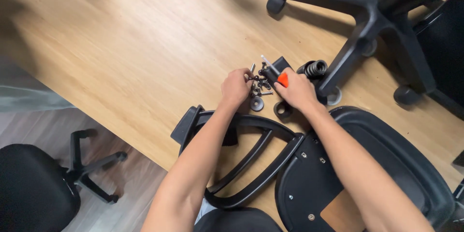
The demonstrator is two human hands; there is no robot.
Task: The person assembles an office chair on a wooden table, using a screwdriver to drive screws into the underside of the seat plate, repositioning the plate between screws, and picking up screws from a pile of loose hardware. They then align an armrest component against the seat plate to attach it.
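My left hand (235, 87) rests on a small pile of dark screws and bolts (261, 86) on the wooden table, fingers curled onto them. My right hand (297, 91) grips a screwdriver with an orange handle (283, 79); its metal shaft (269, 65) points up and away. A black round washer (256, 103) and a black ring-shaped part (282, 110) lie just below the hands. Whether the left fingers pinch a screw is hidden.
A black chair seat underside with armrest frame (251, 164) lies under my forearms. A coiled black spring part (315, 68) and a small black box (279, 65) sit beyond the hands. A five-star chair base (367, 24) lies at the upper right. Another office chair (43, 183) stands on the floor at the lower left.
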